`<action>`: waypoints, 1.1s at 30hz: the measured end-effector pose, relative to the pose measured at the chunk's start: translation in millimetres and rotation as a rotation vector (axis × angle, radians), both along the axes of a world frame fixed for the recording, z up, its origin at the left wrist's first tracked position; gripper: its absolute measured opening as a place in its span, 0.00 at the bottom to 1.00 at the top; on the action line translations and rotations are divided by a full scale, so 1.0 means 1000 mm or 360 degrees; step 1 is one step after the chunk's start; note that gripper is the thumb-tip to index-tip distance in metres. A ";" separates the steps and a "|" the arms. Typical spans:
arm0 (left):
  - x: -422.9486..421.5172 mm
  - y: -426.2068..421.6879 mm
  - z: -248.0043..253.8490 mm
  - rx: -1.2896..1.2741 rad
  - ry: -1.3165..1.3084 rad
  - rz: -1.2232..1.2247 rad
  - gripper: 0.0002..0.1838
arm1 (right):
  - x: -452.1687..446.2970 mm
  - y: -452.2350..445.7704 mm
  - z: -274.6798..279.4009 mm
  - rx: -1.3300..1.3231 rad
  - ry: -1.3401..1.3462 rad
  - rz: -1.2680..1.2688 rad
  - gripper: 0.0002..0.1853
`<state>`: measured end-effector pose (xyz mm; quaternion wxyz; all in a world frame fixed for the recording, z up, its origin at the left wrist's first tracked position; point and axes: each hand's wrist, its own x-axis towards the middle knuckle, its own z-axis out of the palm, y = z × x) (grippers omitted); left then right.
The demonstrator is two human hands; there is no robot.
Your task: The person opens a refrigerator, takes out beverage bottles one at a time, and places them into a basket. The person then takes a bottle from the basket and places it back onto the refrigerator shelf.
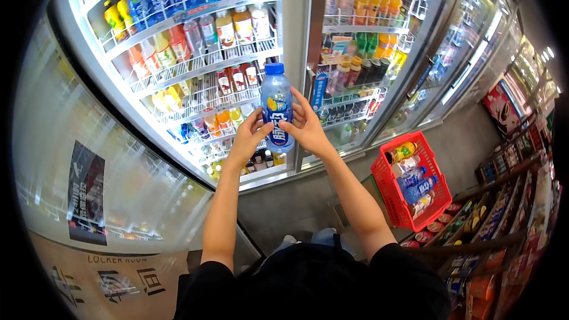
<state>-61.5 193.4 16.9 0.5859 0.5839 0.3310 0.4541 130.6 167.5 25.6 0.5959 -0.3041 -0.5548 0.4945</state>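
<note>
A blue bottle (277, 98) with a blue cap and a blue label stands upright between my two hands, in front of the open fridge. My left hand (249, 136) grips its left side, thumb on the label. On the right side of the bottle, my right hand (308, 124) holds it with the fingers around the back and the thumb on the front. Behind the bottle, wire fridge shelves (198, 71) carry rows of drinks. To the right on the floor is a red basket (384, 192) with several bottles lying in it.
The open fridge door (136, 201) spans the left side. Closed glass doors (409, 77) with more drinks run along the right. Low racks of packaged goods (504, 213) stand at the lower right, beside the basket. Grey floor (296, 207) shows below my hands.
</note>
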 end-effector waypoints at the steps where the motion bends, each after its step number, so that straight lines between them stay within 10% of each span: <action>1: 0.007 0.000 -0.002 -0.0003 0.0006 -0.0025 0.40 | 0.006 -0.003 -0.003 -0.0003 0.0006 -0.0025 0.48; 33: 0.439 -0.124 -0.109 -0.0382 0.0027 -0.1251 0.33 | 0.359 -0.246 -0.108 -0.0424 -0.0151 -0.1441 0.44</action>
